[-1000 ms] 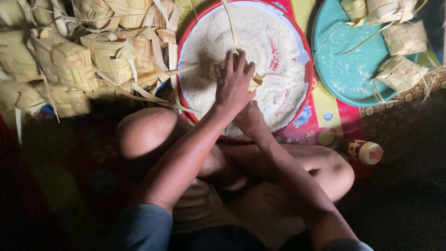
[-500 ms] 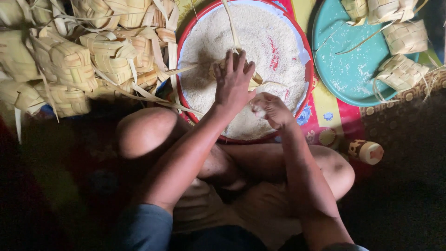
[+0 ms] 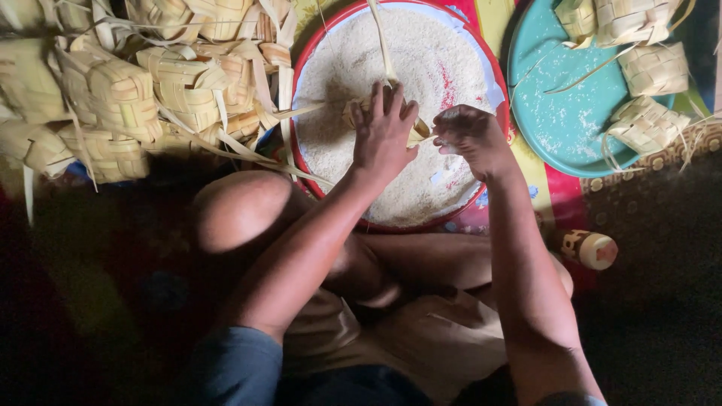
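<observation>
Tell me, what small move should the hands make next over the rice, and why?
Probably the right hand, closed in a loose fist over the rice tray, should tip its grains into the woven leaf pouch that the left hand holds right beside it.

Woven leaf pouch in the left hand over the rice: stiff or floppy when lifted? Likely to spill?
The woven leaf pouch probably holds its shape: the plaited pouches piled at left look boxy. It is likely light for its size, being thin leaf strips. The long loose strip trailing from it looks floppy and could snag. The left hand hides its opening, so spill risk cannot be judged.
</observation>
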